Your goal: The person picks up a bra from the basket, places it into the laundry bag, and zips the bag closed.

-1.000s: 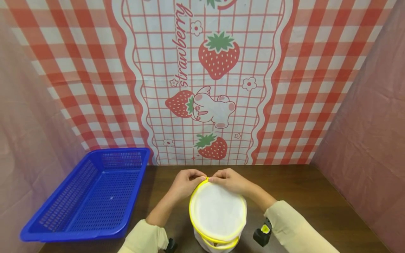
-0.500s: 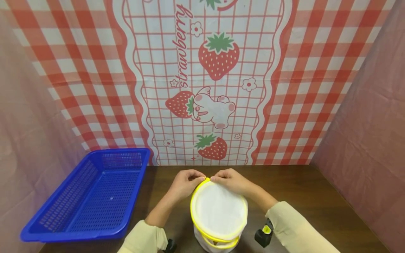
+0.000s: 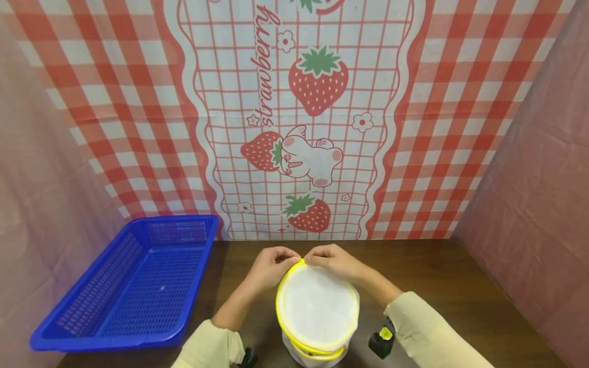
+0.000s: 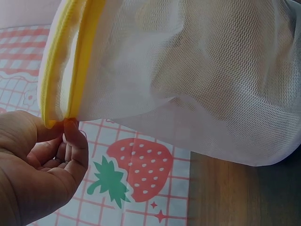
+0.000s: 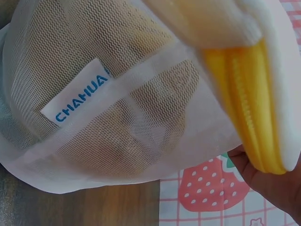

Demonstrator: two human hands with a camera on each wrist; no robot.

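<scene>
A white mesh bag point(image 3: 317, 306) is at the near side of the brown table point(image 3: 423, 276), its contents unclear through the mesh. At its far rim, the left hand point(image 3: 268, 268) pinches the yellow zip point(image 4: 83, 61); the right hand point(image 3: 338, 263) clamps it just beside. Left of both, 1 blue basket point(image 3: 152, 291) shows its slotted floor.

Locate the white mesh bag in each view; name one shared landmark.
Head: white mesh bag, bottom centre.
Left wrist: white mesh bag, across top and right.
Right wrist: white mesh bag, left edge to upper right.
Landmark: printed strawberry, lowest in head view, below bag in both others.
</scene>
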